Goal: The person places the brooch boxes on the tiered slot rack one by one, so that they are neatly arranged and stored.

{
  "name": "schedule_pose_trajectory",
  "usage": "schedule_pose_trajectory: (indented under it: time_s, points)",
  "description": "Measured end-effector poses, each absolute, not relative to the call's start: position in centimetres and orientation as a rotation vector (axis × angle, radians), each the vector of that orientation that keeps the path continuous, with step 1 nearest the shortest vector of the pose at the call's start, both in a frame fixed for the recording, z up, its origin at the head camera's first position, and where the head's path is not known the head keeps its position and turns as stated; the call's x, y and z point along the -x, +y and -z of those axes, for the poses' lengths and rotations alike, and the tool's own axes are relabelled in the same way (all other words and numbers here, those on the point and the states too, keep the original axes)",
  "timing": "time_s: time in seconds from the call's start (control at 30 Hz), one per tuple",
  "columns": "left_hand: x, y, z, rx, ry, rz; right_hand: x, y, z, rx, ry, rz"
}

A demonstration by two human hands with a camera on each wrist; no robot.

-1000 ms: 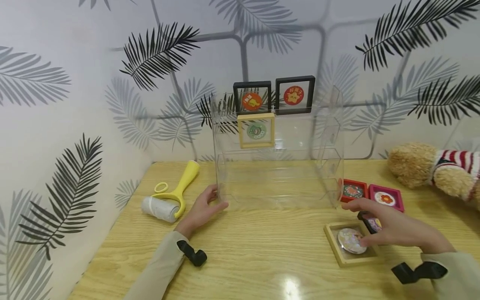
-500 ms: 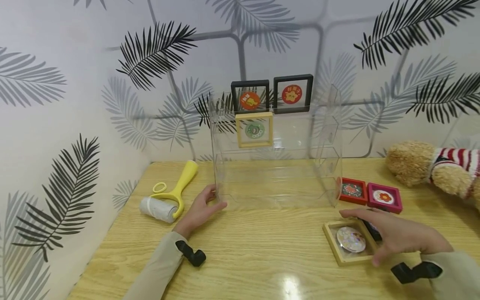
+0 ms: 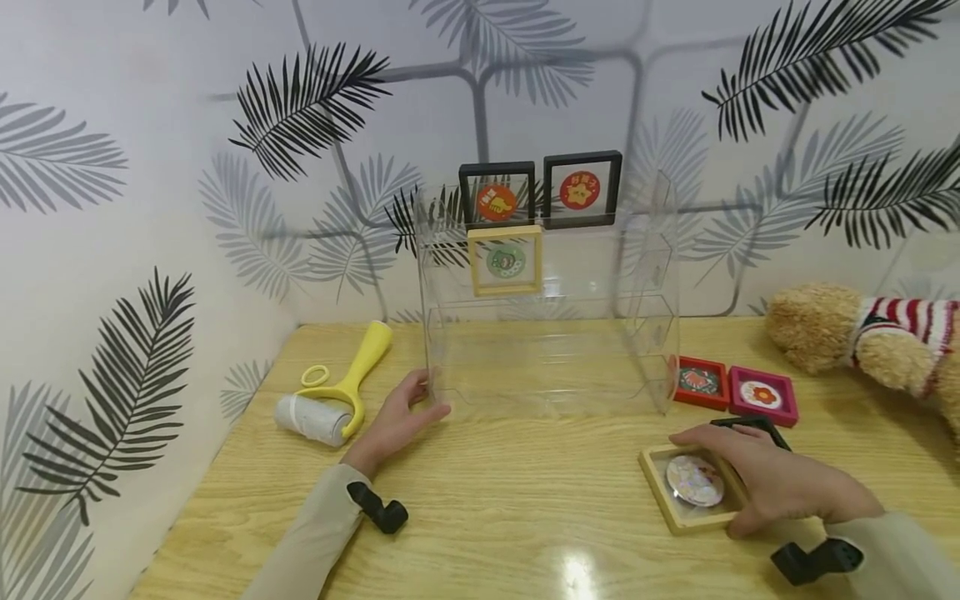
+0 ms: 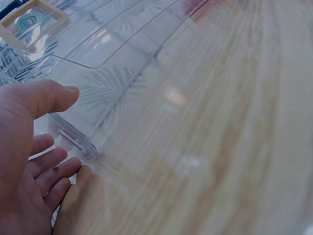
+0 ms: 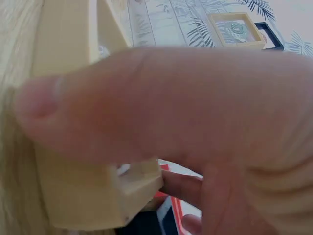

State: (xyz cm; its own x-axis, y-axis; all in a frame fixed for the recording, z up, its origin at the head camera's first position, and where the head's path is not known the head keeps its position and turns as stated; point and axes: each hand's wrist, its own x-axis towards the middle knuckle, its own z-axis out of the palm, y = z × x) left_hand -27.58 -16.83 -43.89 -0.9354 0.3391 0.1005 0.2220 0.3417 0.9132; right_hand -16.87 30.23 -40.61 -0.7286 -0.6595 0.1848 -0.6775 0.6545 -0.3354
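My right hand (image 3: pixel 780 475) grips the light wooden frame (image 3: pixel 678 525), which lies on the table with a round shiny badge (image 3: pixel 695 481) inside. In the right wrist view the thumb (image 5: pixel 107 107) lies across the frame's near side, and fingers show at its far side. My left hand (image 3: pixel 393 425) rests at the lower left corner of a clear acrylic display rack (image 3: pixel 547 400), fingers relaxed and thumb apart. On the rack stand two black frames (image 3: pixel 497 167) with red round badges, and below them a pale yellow frame (image 3: pixel 506 290) with a green badge.
A black frame (image 3: pixel 761 425) lies partly behind my right hand. Red (image 3: pixel 701 382) and magenta (image 3: pixel 763 396) frames lie right of the rack. A teddy bear (image 3: pixel 817 329) lies far right. A yellow-handled lint roller (image 3: pixel 315 419) and a yellow ring (image 3: pixel 315 375) lie left.
My right hand has shifted from over the wooden frame to its right side, and thumb and fingers have closed on it. The left hand stays by the rack.
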Motion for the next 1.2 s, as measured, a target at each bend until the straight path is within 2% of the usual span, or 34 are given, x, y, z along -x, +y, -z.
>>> schedule_pose_trajectory:
  time_s: [0.47, 0.7, 0.93, 1.2]
  points:
    - [27.8, -16.7, 44.3, -0.529, 2.492, -1.663, 16.8, 28.0, 39.5, -0.902, -2.619, -1.029]
    - [27.7, -17.1, 44.2, -0.529, 2.505, -1.662, 17.1, 27.1, 39.6, -0.936, -2.51, -1.538]
    - [27.7, -16.9, 43.9, -0.532, 2.51, -1.651, 16.9, 26.2, 39.5, -0.862, -2.533, -1.602]
    - [27.5, -17.0, 43.9, -0.549, 2.529, -1.626, 16.7, 24.9, 38.3, -0.804, -2.284, -1.702]
